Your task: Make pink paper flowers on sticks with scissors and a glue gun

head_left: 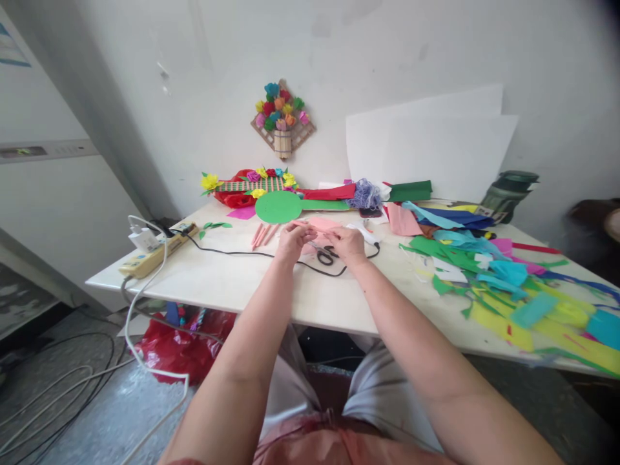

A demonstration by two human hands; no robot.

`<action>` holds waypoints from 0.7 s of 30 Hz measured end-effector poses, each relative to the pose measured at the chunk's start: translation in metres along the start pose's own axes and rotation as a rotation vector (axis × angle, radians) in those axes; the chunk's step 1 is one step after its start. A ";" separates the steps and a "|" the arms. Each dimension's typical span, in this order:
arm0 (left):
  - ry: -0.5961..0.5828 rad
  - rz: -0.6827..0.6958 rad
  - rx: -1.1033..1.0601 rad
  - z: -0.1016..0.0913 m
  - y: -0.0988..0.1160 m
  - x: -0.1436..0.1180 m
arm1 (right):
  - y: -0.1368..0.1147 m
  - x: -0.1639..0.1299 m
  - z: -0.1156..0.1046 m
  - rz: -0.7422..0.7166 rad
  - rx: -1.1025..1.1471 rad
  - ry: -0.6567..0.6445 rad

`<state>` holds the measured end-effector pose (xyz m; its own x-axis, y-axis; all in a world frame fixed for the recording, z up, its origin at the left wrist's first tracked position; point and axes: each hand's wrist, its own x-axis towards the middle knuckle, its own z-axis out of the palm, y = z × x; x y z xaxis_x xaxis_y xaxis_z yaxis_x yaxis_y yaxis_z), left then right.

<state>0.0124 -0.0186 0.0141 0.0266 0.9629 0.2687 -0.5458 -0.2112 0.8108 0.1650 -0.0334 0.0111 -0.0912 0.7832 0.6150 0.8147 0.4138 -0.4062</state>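
Both my left hand point(294, 241) and my right hand point(348, 245) are closed, pinching a small strip of pink paper point(317, 230) between them over the table. The fingers partly hide it, so its exact shape is unclear. Just below lie scissors with black handles point(325, 256), partly covered by my right hand. Left of my left hand rest several thin rolled pink paper sticks point(264, 235). More pink paper point(324, 223) lies behind the hands. Beside my right hand is a white tool point(365, 233) with a black cord.
A green guitar-shaped cutout point(279, 207) and a flower-decorated piece point(254, 186) lie at the back. Coloured paper scraps point(513, 278) cover the right side. A green bottle point(508, 197) stands back right. On the left is a power strip point(155, 253); a black cord point(232, 252) crosses the table.
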 end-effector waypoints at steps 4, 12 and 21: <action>-0.073 -0.022 -0.006 0.000 0.001 -0.001 | 0.001 -0.001 -0.005 -0.058 -0.131 0.071; -0.046 -0.019 0.020 0.000 0.000 -0.001 | 0.000 -0.002 -0.008 -0.103 -0.250 0.069; 0.044 -0.001 0.041 -0.003 -0.002 0.003 | 0.006 0.001 0.002 0.045 0.171 -0.023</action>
<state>0.0107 -0.0150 0.0116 -0.0103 0.9694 0.2454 -0.5107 -0.2161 0.8321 0.1685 -0.0296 0.0079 -0.0712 0.8125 0.5787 0.7091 0.4492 -0.5434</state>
